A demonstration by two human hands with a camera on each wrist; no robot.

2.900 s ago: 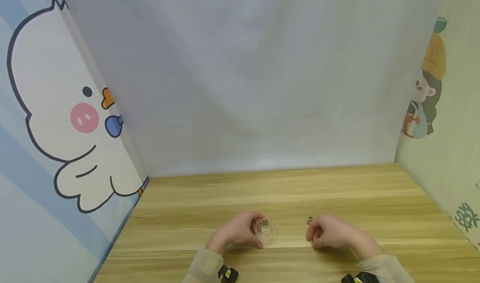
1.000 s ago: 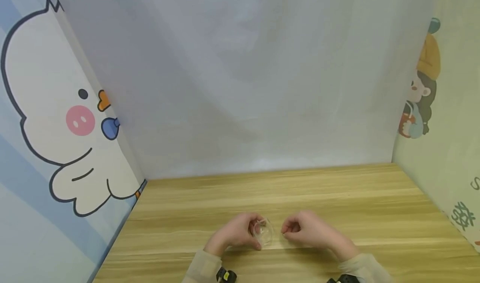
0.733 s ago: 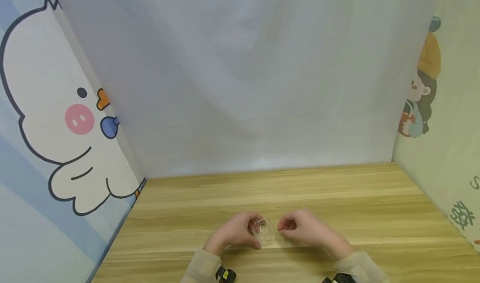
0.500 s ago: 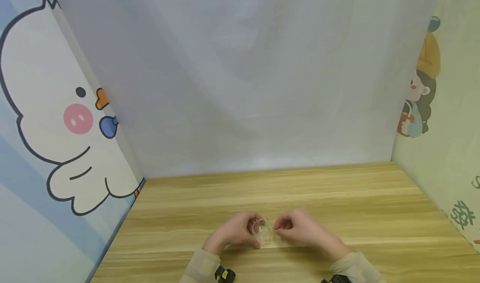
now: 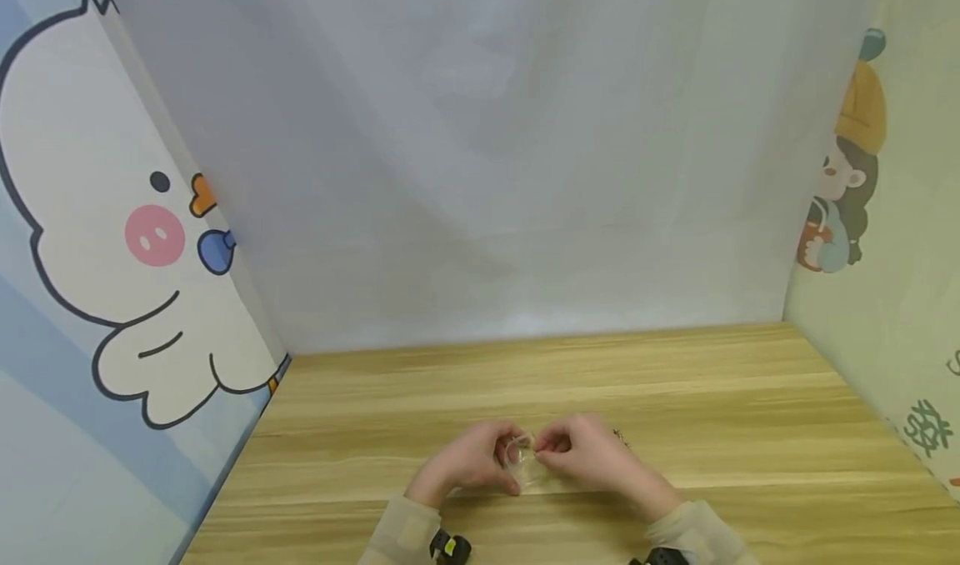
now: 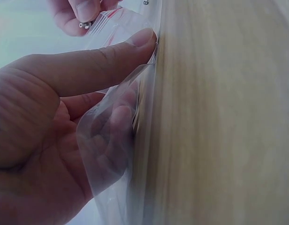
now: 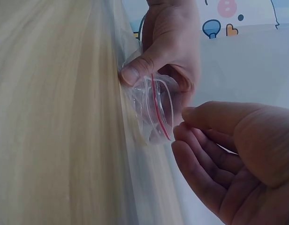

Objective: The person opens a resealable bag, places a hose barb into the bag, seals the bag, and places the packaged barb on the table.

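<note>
My left hand grips a clear zip-lock bag low over the table, thumb on one side and fingers on the other. The bag's mouth, edged with a red stripe, gapes toward the right in the right wrist view. My right hand is at that mouth, thumb and index finger pinched together. Between them the left wrist view shows small shiny metal parts, too small to name for certain. In the right wrist view the fingertips hide them. What lies inside the bag cannot be made out.
Behind my right hand, a small cluster of metal bits lies on the wood-grain table. A pale curtain closes off the back, with cartoon-printed panels at both sides.
My right hand has travelled left from the metal bits to the bag's mouth, and the cluster shows again behind it. My left hand stays nearly still with the bag.
</note>
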